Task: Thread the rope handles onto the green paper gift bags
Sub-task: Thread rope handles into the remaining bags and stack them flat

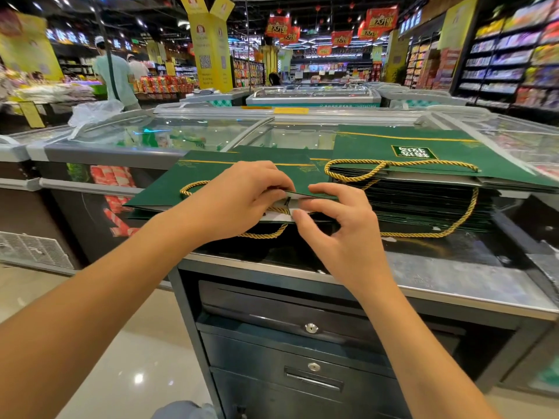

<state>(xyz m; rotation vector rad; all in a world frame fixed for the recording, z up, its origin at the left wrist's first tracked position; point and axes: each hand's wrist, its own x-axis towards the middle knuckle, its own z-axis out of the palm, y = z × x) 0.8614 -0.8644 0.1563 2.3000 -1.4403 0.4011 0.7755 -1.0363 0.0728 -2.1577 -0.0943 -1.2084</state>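
A flat green paper gift bag (181, 186) lies on the left pile, its open top edge facing me. My left hand (242, 198) pinches the upper flap of that edge. My right hand (335, 219) pinches the white inner edge just to the right, thumb and forefinger closed on it. A gold rope handle (266, 235) hangs below the edge, and another loop of it (190, 187) shows on the bag's left. To the right stands a tall stack of green bags (423, 164) with gold rope handles (357, 176) fitted.
The bags sit on a metal counter (453, 276) with locked drawers (311, 328) below. Glass-lidded freezers (181, 131) stretch behind. A plastic bag (93, 114) lies on the left freezer. People stand far left in the shop aisle.
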